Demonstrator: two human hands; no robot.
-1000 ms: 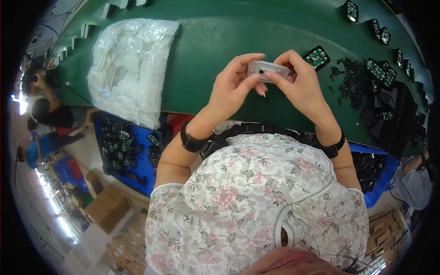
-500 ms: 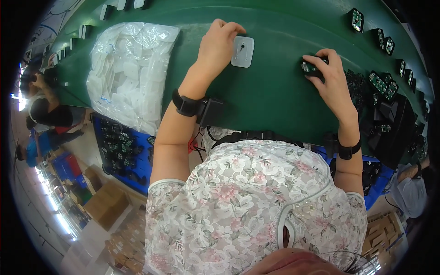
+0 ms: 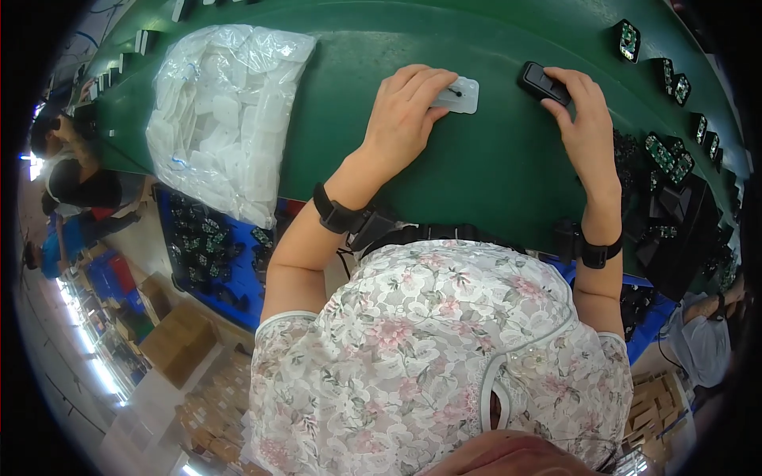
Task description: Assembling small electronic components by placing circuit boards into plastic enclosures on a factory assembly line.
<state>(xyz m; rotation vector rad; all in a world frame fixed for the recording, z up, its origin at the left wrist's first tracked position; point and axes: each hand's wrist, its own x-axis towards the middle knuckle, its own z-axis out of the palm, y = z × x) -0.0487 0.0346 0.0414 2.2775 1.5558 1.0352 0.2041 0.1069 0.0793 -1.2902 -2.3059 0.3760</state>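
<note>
The little white plastic piece [image 3: 456, 94] lies flat on the green table [image 3: 476, 174] and looks light, hard and smooth; its thin edges seem best to pinch. The left hand [image 3: 405, 115] rests on it, fingers spread. The right hand [image 3: 586, 119] curls around a small black part [image 3: 543, 82], maybe lifting it

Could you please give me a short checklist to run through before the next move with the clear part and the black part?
1. Left hand on the clear plastic part: ok.
2. Clear part lying flat on the green belt: ok.
3. Right hand touching the black part: ok.
4. Black part firmly gripped: cannot tell.
5. The two parts apart, not overlapping: ok.
6. Bag of clear parts away from both hands: ok.
</note>
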